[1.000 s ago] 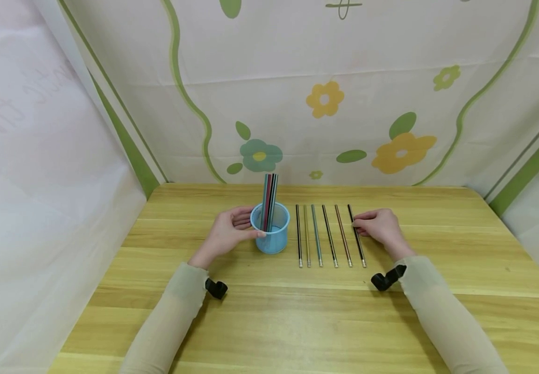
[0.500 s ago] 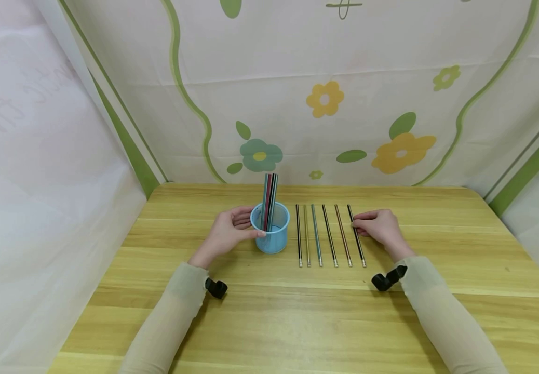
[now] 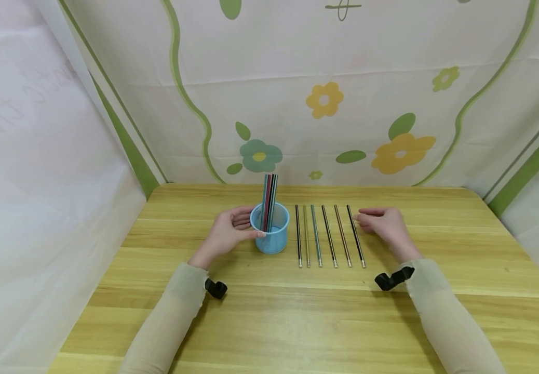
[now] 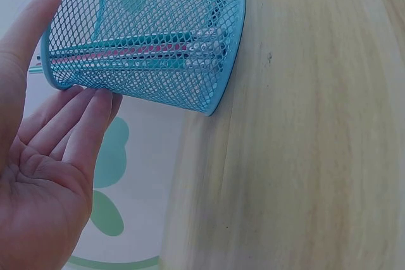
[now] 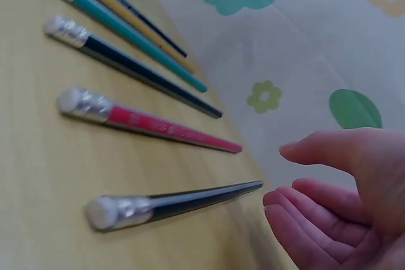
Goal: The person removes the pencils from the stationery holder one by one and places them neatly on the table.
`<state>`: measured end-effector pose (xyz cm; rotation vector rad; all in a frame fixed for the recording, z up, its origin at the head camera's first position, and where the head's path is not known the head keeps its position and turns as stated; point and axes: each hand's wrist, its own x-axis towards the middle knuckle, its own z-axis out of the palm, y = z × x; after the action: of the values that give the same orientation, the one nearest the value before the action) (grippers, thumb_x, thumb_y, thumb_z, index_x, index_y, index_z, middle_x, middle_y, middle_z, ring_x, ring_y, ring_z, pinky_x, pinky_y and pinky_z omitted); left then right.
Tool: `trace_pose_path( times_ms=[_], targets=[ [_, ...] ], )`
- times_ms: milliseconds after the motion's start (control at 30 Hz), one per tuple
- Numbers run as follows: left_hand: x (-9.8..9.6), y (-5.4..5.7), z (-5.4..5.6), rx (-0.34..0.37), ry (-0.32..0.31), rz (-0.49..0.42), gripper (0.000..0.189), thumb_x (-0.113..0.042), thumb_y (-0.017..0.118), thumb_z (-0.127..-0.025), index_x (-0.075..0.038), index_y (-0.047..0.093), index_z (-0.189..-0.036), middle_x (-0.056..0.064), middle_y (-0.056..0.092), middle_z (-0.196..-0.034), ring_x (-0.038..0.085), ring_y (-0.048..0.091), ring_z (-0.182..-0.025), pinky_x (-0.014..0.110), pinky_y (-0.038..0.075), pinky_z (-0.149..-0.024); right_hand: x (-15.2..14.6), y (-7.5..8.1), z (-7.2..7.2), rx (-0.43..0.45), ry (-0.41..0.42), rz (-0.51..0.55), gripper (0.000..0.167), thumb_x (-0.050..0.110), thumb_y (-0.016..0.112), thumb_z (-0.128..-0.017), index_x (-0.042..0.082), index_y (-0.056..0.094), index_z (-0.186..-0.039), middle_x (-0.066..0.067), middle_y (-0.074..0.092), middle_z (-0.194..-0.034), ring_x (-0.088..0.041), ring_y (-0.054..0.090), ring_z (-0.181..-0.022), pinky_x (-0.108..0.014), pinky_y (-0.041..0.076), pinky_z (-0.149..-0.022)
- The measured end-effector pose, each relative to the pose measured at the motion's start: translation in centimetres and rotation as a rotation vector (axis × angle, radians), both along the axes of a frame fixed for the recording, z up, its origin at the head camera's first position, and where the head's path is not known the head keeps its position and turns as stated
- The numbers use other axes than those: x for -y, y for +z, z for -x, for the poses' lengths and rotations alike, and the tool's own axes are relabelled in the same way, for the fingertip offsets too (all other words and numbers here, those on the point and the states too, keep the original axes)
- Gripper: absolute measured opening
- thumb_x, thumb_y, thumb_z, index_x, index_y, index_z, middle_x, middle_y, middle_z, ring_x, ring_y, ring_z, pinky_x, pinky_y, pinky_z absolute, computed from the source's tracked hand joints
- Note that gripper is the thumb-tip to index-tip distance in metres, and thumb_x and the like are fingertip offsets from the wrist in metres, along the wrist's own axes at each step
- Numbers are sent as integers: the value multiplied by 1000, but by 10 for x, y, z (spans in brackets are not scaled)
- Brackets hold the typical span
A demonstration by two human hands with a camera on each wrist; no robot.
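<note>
My left hand (image 3: pixel 223 231) holds a light blue mesh pencil cup (image 3: pixel 273 243), thumb and fingertips on opposite sides near its rim. Several pencils (image 3: pixel 269 195) stand inside the cup, leaning toward the back; their white eraser ends show low through the mesh in the left wrist view. To the right of the cup, a row of pencils lies side by side, erasers toward the person. The rightmost is a black pencil (image 3: pixel 356 236), with a red pencil (image 5: pixel 164 124) beside it. My right hand (image 3: pixel 383 226) is just right of the black pencil, thumb and fingers apart, nothing between them.
The wooden table (image 3: pixel 288 322) carries the cup and the row. Behind it hangs a white cloth wall (image 3: pixel 274 93) with printed flowers, and another white cloth wall (image 3: pixel 54 208) stands at the left. A black wrist camera (image 3: pixel 216 288) sits on the left cuff.
My right hand has let go of the black pencil and moved slightly right, its fingers parting. The left hand and the cup have stayed in place.
</note>
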<state>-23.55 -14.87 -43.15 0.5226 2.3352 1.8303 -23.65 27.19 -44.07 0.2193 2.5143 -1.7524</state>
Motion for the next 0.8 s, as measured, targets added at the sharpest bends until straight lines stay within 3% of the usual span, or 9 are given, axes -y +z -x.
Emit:
trace_pose_path(
  times_ms=[167, 400, 633, 800],
  targets=[
    [0, -2, 0, -11, 2, -2, 71, -22, 92, -78, -2, 60, -138, 11, 65, -132, 26, 64, -118, 34, 54, -99, -3, 13, -4, -29, -18, 39, 63, 34, 77, -94, -5, 58, -139, -23, 60, -133, -24, 70, -105, -38, 56, -95],
    [1, -2, 0, -10, 6, 1, 71, -24, 92, -78, -3, 60, -138, 10, 65, -132, 25, 64, -118, 33, 53, -99, -2, 30, -9, -68, -37, 5, 64, 40, 76, -93, -1, 59, -140, -21, 58, -138, -3, 69, -92, -30, 54, -97],
    [1, -3, 1, -2, 8, 8, 71, -27, 92, -78, -5, 61, -138, 8, 65, -131, 23, 64, -118, 32, 54, -99, 5, 41, -14, -78, -21, -13, 67, 47, 79, -88, 6, 62, -139, -9, 66, -132, -4, 68, -97, -21, 55, -91],
    [0, -2, 1, 0, 8, 9, 72, -27, 93, -78, -5, 60, -138, 7, 65, -132, 23, 64, -118, 32, 54, -99, 13, 47, -16, -77, 13, 4, 66, 46, 79, -89, 11, 61, -141, -1, 69, -127, -6, 65, -108, -33, 49, -105]
  ],
)
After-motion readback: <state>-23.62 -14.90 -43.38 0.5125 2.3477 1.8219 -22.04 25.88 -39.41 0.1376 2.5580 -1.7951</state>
